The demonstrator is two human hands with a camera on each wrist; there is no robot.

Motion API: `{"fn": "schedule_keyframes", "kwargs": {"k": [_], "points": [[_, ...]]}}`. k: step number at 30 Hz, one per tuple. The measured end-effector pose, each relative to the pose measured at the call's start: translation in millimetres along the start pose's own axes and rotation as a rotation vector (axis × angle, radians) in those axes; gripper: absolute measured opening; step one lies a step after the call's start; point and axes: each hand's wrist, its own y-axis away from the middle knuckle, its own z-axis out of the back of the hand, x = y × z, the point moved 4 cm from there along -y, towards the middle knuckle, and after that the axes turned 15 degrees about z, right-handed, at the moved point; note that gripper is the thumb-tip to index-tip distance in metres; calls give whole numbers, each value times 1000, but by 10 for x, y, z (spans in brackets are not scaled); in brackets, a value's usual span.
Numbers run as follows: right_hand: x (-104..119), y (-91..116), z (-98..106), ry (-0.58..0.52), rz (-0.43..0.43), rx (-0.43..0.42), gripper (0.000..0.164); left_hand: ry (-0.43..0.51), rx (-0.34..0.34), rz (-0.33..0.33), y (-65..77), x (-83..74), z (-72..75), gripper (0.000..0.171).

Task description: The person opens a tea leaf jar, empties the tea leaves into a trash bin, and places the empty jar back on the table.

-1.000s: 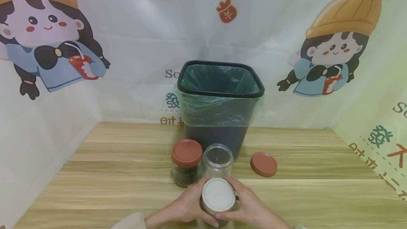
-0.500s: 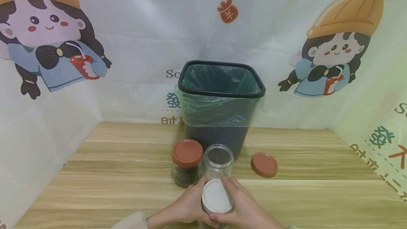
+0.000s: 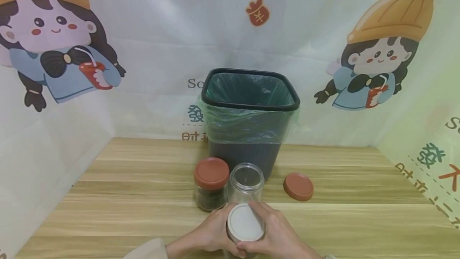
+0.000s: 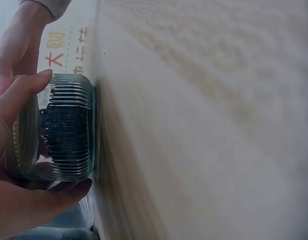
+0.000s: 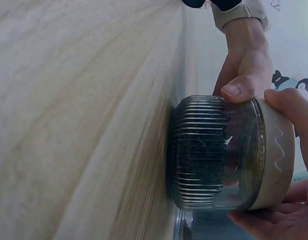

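A ribbed glass jar (image 5: 201,155) with dark contents low inside stands at the front of the table, its base at the tabletop. It wears an off-white lid (image 3: 245,222). My left hand (image 3: 215,233) holds the jar's glass body from the left. From the right, my right hand (image 3: 278,231) grips the lid, fingers along its far edge and thumb at the near side. Just behind stands a clear jar (image 3: 247,183) without a lid. Beside that one, to the left, is a jar with dark contents (image 3: 210,198) under a reddish-brown lid (image 3: 211,173).
A dark trash bin (image 3: 244,157) with a green liner (image 3: 248,125) stands at the back, right behind the two jars. A loose reddish-brown lid (image 3: 298,186) lies on the wooden table (image 3: 345,219) to the right. Printed cloth walls (image 3: 154,51) enclose the table's back and sides.
My right hand has shifted left round the off-white lid, its fingers now covering more of the lid's right edge. My left hand stays nearly in place on the jar.
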Motion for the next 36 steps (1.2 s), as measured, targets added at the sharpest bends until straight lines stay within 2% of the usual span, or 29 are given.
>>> {"fn": "schedule_keyframes", "kwargs": {"k": [3,9,14,18,21,26,30,36], "points": [[-17,0,1,-16,-5,9,76,11,0,-7,-1,-1,2,78],[-25,-4,8,-54,11,44,70,49,44,0,7,13,-2,77],[-32,-7,12,-64,35,48,70,50,27,11,5,3,-2,77],[-50,8,-5,-97,-18,102,77,55,51,39,7,17,-8,79],[-57,19,-17,-120,-52,124,82,56,62,34,14,21,-9,81],[-36,29,-35,-83,-83,86,89,45,55,3,27,2,-1,81],[-9,41,-67,-39,-115,35,88,35,43,-7,44,-19,1,78],[0,55,-88,3,-67,-13,79,19,18,-17,56,-19,3,76]]}}
